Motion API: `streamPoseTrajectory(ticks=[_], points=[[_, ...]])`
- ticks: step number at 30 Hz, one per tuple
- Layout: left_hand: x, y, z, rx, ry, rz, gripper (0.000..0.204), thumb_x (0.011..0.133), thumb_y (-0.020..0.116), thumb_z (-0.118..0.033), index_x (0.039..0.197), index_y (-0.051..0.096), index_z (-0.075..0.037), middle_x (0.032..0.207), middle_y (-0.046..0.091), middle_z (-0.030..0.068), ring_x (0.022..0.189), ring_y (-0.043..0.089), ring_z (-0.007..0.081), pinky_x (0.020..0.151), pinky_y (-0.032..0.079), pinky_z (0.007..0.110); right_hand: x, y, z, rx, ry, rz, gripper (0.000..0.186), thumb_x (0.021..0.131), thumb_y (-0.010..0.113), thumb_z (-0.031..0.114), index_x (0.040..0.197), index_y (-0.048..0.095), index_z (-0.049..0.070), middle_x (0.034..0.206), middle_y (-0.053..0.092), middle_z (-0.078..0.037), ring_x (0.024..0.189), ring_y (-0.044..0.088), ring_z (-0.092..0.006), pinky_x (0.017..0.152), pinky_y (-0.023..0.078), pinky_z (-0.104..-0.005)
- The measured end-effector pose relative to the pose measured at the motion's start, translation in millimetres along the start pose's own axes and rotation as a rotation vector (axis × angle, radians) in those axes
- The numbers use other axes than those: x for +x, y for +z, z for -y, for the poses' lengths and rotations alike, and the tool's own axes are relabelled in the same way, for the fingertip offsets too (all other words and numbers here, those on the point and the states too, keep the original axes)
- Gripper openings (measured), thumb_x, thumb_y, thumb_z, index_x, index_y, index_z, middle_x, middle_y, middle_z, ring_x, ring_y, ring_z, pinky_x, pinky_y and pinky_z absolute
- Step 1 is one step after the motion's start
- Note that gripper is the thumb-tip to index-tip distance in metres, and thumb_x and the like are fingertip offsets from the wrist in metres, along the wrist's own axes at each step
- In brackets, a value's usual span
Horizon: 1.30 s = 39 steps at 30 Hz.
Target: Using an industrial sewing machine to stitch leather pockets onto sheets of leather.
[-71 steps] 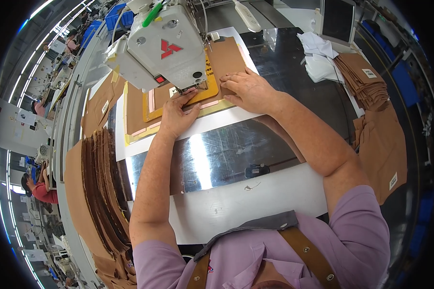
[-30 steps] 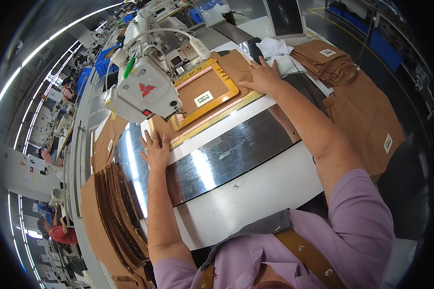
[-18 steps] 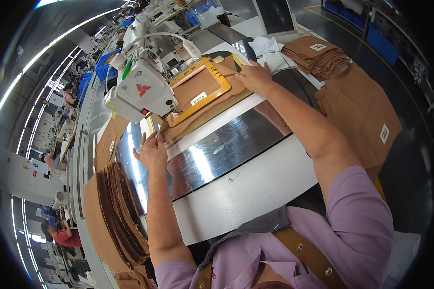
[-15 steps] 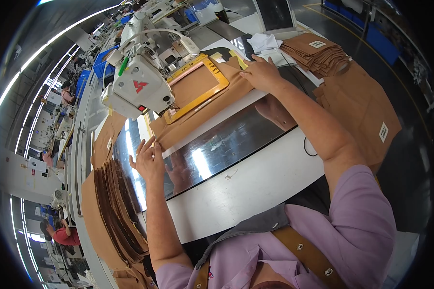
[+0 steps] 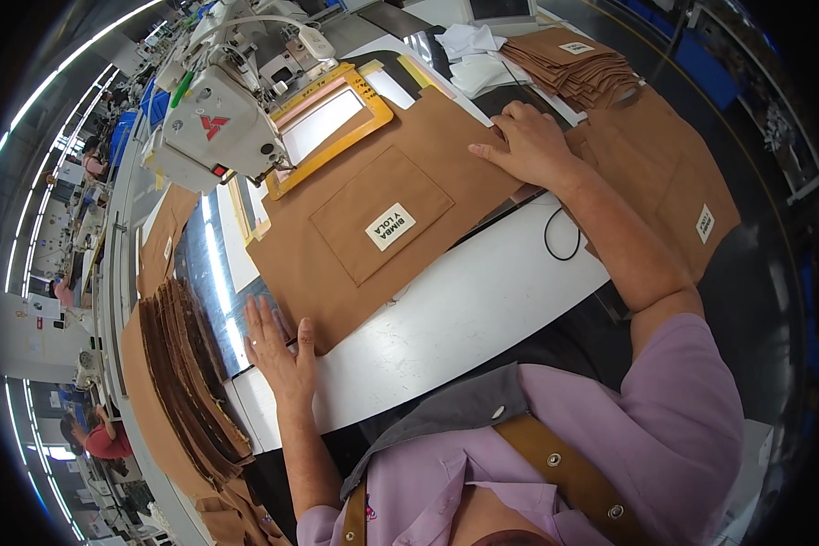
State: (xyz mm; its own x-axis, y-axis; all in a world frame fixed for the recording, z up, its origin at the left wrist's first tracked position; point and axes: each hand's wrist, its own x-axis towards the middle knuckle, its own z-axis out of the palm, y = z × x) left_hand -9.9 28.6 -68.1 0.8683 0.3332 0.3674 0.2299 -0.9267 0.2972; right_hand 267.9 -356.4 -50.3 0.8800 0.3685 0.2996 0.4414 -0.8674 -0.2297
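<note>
A brown fabric panel (image 5: 409, 136) with a stitched rectangle and white label (image 5: 389, 226) lies across the front of the sewing table. My left hand (image 5: 278, 350) is open, fingers spread, at the panel's lower left corner. My right hand (image 5: 528, 146) rests over the panel's upper right edge, thumb apart from the curved fingers, fingertips partly hidden. Above the panel stands the white sewing machine head (image 5: 214, 118), beside a yellow frame (image 5: 323, 161) with an opening showing white beneath.
Stacked brown pieces (image 5: 177, 373) lie at left, another pile (image 5: 560, 68) and a large brown piece (image 5: 664, 182) at right. White cloths (image 5: 473, 68) sit at the back right. A black cable (image 5: 562, 244) loops near the front edge. Co-workers (image 5: 105, 437) sit far left.
The brown panel has slid toward me out from the yellow frame, exposing its stitched rectangle. My left hand has moved down toward me; my right hand has moved right.
</note>
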Motion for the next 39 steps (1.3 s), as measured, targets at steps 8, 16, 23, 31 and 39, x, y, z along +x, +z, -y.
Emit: streamPoseTrajectory(ticks=[8, 16, 23, 31, 39], points=[[-7, 8, -29, 0.196, 0.004, 0.194, 0.1, 0.087, 0.068, -0.064, 0.158, 0.033, -0.002, 0.165, 0.031, 0.0169, 0.157, 0.016, 0.0336, 0.122, 0.004, 0.062, -2, 10, 0, -0.006, -0.066, -0.055, 0.049, 0.09, 0.073, 0.047, 0.111, 0.068, 0.003, 0.113, 0.061, -0.01, 0.11, 0.059, -0.0277, 0.092, 0.048, -0.0429], [3, 8, -47, 0.203, 0.228, 0.05, 0.05, 0.086, 0.076, -0.025, 0.135, 0.067, -0.02, 0.136, 0.067, 0.0062, 0.133, 0.057, 0.0256, 0.122, 0.012, 0.058, -1, 8, -4, 0.242, -0.037, -0.025, 0.028, 0.093, 0.07, 0.034, 0.104, 0.063, 0.008, 0.095, 0.071, -0.015, 0.092, 0.068, -0.0375, 0.08, 0.053, -0.0476], [27, -19, -71, 0.146, 0.478, 0.113, 0.01, 0.087, 0.075, -0.019, 0.094, 0.079, -0.013, 0.098, 0.078, 0.0018, 0.093, 0.072, 0.0207, 0.116, 0.031, 0.049, 7, -43, -17, 0.401, -0.072, -0.226, 0.023, 0.094, 0.067, 0.032, 0.101, 0.07, 0.01, 0.093, 0.073, -0.015, 0.091, 0.07, -0.0368, 0.079, 0.053, -0.0461], [45, -19, -222, -0.289, 0.898, -0.017, 0.016, 0.082, 0.081, -0.019, 0.094, 0.074, -0.01, 0.098, 0.077, 0.0023, 0.089, 0.073, 0.0194, 0.106, 0.042, 0.046, -43, -180, -142, 0.205, 0.113, -0.581, 0.029, 0.095, 0.07, 0.031, 0.109, 0.073, 0.007, 0.098, 0.075, -0.01, 0.091, 0.071, -0.0211, 0.084, 0.053, -0.0319], [4, 12, -261, -0.469, 1.197, 0.202, 0.026, 0.083, 0.081, -0.021, 0.106, 0.072, -0.012, 0.105, 0.076, 0.0017, 0.1, 0.072, 0.0165, 0.106, 0.044, 0.047, -173, -208, -312, -0.18, 0.541, -0.618, 0.041, 0.089, 0.075, 0.04, 0.118, 0.073, 0.011, 0.109, 0.075, -0.01, 0.094, 0.073, -0.0213, 0.086, 0.054, -0.0335]])
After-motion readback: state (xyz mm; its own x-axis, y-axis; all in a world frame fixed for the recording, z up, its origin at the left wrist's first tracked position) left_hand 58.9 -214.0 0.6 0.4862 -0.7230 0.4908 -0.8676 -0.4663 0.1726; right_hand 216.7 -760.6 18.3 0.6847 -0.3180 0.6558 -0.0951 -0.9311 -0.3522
